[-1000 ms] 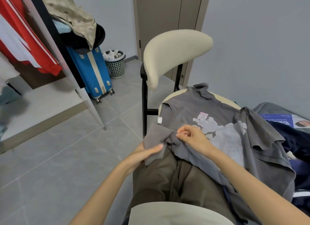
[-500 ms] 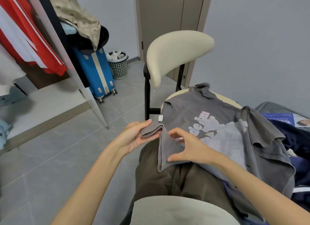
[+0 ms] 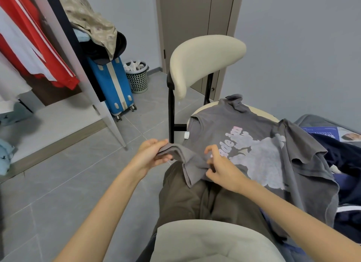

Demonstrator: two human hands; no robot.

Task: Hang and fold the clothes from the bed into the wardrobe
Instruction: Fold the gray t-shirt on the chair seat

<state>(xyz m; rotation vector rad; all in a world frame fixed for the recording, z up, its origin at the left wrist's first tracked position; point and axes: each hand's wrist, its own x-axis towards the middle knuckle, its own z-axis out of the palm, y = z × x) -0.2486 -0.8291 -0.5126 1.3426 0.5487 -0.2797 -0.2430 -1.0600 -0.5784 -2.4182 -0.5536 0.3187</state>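
Seated person's left hand (image 3: 151, 154) grips the folded sleeve of a grey printed cotton T-shirt (image 3: 244, 144), spread from the lap over the seat of a cream padded chair (image 3: 205, 56). The right hand (image 3: 220, 166) pinches the cloth beside it. Slack hem overhanging the seat's right edge could pull the fold apart. Beyond, the chair and a blue hard-shell suitcase (image 3: 111, 84) crowd the way to the wardrobe (image 3: 58, 121).

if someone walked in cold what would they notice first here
The grey printed T-shirt, spread over the cream chair and the person's lap at centre right, draws the eye first. The left hand grips its folded sleeve and the right hand pinches the cloth beside it. At far left a red garment hangs, with a blue suitcase standing on the floor to its right.
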